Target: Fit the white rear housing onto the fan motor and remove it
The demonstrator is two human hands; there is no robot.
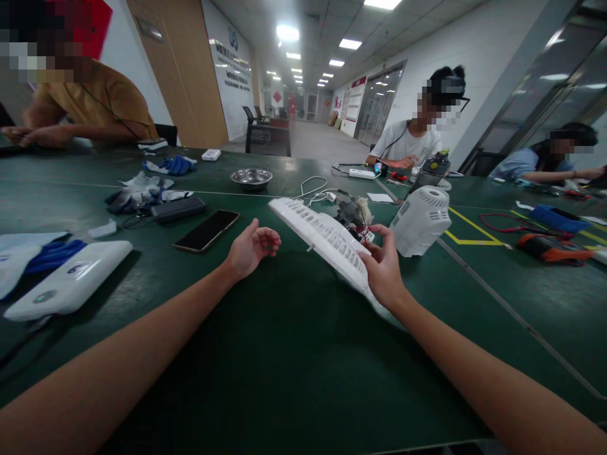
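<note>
My right hand (383,265) grips the near right end of a white slotted plastic housing (327,234), thumb on its face and fingers behind. The housing is tilted above the table, and a short metal pin sticks out of its near side. Behind it is a motor assembly (353,212) with wires; whether the two are joined I cannot tell. My left hand (253,248) is held left of the housing, apart from it, fingers loosely curled and thumb raised, with nothing in it. A second white vented housing (422,221) stands upright to the right of my right hand.
On the green table (265,379) lie a black phone (207,230), a white power bank (71,281), work gloves (142,193) and a metal bowl (251,179). An orange multimeter (552,248) lies at right. Several people sit around the table.
</note>
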